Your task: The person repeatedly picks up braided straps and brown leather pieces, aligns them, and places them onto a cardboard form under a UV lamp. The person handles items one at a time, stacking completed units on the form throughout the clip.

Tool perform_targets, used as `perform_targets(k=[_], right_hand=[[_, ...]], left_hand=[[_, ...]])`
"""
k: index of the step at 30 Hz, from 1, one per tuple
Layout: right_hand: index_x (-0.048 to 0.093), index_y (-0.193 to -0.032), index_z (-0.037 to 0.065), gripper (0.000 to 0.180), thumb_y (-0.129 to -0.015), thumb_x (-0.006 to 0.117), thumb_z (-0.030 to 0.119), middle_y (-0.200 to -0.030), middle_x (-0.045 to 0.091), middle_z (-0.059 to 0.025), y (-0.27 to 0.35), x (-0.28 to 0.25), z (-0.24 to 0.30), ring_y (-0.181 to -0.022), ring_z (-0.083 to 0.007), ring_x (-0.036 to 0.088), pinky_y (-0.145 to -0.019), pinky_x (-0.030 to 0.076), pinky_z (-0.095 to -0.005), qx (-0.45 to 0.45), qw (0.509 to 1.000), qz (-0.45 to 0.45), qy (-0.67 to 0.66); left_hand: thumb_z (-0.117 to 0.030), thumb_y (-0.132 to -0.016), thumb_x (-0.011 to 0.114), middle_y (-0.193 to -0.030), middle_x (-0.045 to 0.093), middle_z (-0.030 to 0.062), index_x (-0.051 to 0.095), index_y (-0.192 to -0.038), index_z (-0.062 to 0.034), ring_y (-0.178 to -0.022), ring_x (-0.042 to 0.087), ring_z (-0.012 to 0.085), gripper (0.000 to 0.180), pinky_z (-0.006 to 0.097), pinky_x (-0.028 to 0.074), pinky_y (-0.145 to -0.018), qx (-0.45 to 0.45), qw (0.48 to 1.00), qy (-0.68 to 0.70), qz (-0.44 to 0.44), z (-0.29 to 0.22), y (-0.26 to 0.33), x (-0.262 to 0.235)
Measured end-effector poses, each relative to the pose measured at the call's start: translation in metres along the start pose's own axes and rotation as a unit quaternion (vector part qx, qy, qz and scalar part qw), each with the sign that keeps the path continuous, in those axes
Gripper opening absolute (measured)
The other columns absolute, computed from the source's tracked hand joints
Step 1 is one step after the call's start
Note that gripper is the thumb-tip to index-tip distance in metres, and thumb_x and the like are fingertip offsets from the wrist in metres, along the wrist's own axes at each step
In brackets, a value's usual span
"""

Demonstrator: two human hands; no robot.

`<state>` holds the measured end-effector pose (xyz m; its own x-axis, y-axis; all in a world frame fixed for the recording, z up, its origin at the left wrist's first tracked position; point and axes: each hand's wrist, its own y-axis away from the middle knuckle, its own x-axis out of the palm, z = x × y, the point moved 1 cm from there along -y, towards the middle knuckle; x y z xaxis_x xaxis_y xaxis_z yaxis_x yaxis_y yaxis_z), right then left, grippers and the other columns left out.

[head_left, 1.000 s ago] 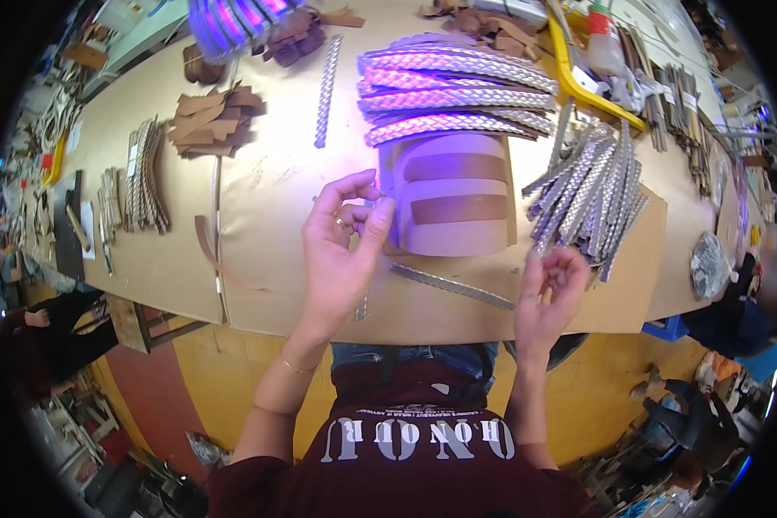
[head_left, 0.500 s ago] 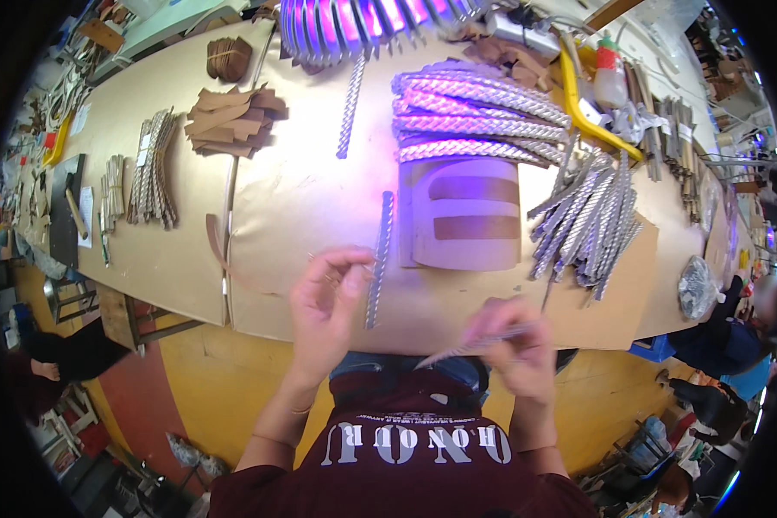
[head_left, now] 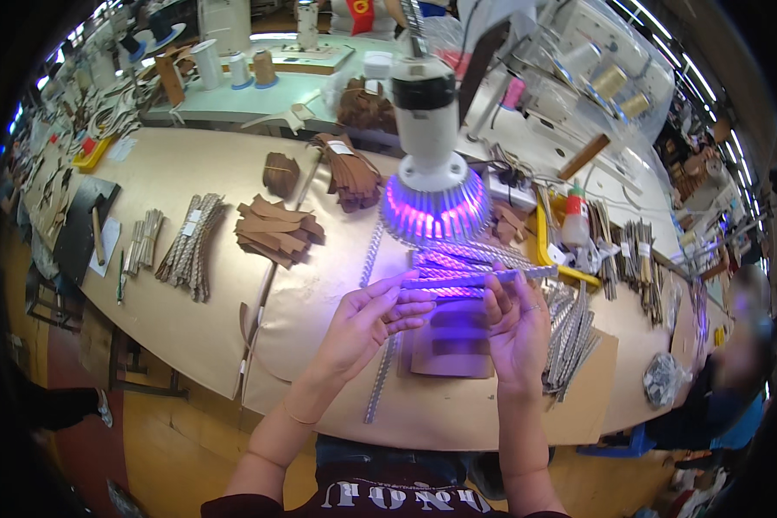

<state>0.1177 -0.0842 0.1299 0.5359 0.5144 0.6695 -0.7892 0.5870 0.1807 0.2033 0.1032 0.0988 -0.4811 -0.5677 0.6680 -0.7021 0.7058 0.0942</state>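
My left hand and my right hand hold one long patterned strip level between them, raised under a lamp that glows violet. The left fingers pinch the strip's left end, and the right fingers grip it nearer its right end. Below the hands a curved brown form stands on the cardboard-covered table. Another patterned strip lies on the table beside my left wrist.
A pile of patterned strips lies right of the form. Brown leather pieces and strip bundles lie at left. A yellow tray with a bottle, thread cones and sewing machines stand behind. A blurred person sits at right.
Both hands have lifted a strip from the table's front edge up under the violet lamp. The view has tilted up, so the lamp now fills the centre.
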Motion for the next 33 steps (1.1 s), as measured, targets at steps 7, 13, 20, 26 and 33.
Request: perform_targets(k=[7, 13, 20, 26, 33], right_hand=[[0.051, -0.113, 0.005, 0.015, -0.1, 0.053, 0.011, -0.106, 0.064, -0.0113, -0.007, 0.004, -0.001, -0.099, -0.0233, 0.068, -0.078, 0.061, -0.0293, 0.02, 1.0, 0.011, 0.004], [0.048, -0.128, 0.004, 0.028, -0.102, 0.051, 0.013, -0.113, 0.063, -0.0125, -0.008, 0.0, -0.002, -0.089, -0.015, 0.062, -0.081, 0.052, -0.0292, -0.064, 0.992, 0.072, 0.086], [0.049, -0.133, 0.002, 0.033, -0.101, 0.052, 0.012, -0.112, 0.065, -0.0092, -0.023, 0.01, 0.003, -0.083, -0.0082, 0.059, -0.076, 0.05, -0.0238, -0.002, 0.992, 0.092, 0.089], [0.054, -0.128, 0.001, 0.031, -0.099, 0.057, 0.01, -0.096, 0.065, -0.0029, -0.029, 0.018, 0.01, -0.079, -0.0053, 0.058, -0.07, 0.048, -0.018, 0.0, 0.977, 0.131, 0.167], [0.061, -0.12, 0.004, 0.036, -0.088, 0.069, 0.018, -0.11, 0.064, -0.0085, 0.018, 0.036, 0.049, -0.105, -0.0256, 0.059, -0.1, 0.039, -0.0433, -0.604, 0.509, -0.036, 0.612]], left_hand=[[-0.015, -0.103, 0.045, -0.113, 0.066, 0.0184, 0.048, -0.133, 0.0066, -0.102, 0.068, 0.0234, 0.037, 0.035, 0.056, -0.092, -0.002, 0.997, 0.082, 0.006, -0.004, -0.011, -0.016], [-0.001, -0.098, 0.052, -0.11, 0.067, 0.0172, 0.044, -0.136, 0.0029, -0.1, 0.068, 0.022, 0.039, 0.035, 0.056, -0.091, 0.067, 0.993, -0.097, -0.031, 0.001, -0.013, -0.011], [0.004, -0.096, 0.052, -0.107, 0.069, 0.0159, 0.027, -0.145, 0.0027, -0.101, 0.068, 0.0211, 0.055, 0.033, 0.054, -0.091, 0.117, 0.982, -0.142, -0.033, 0.001, 0.013, 0.006], [0.002, -0.095, 0.054, -0.103, 0.07, 0.0163, 0.038, -0.137, 0.0044, -0.098, 0.069, 0.0213, 0.045, 0.031, 0.054, -0.09, 0.1, 0.985, -0.119, -0.07, 0.006, 0.024, 0.003], [0.0, -0.097, 0.053, -0.108, 0.068, 0.0134, 0.054, -0.12, 0.0033, -0.103, 0.066, 0.0167, 0.023, 0.028, 0.052, -0.092, -0.019, 0.994, -0.09, 0.067, 0.013, 0.023, 0.016]])
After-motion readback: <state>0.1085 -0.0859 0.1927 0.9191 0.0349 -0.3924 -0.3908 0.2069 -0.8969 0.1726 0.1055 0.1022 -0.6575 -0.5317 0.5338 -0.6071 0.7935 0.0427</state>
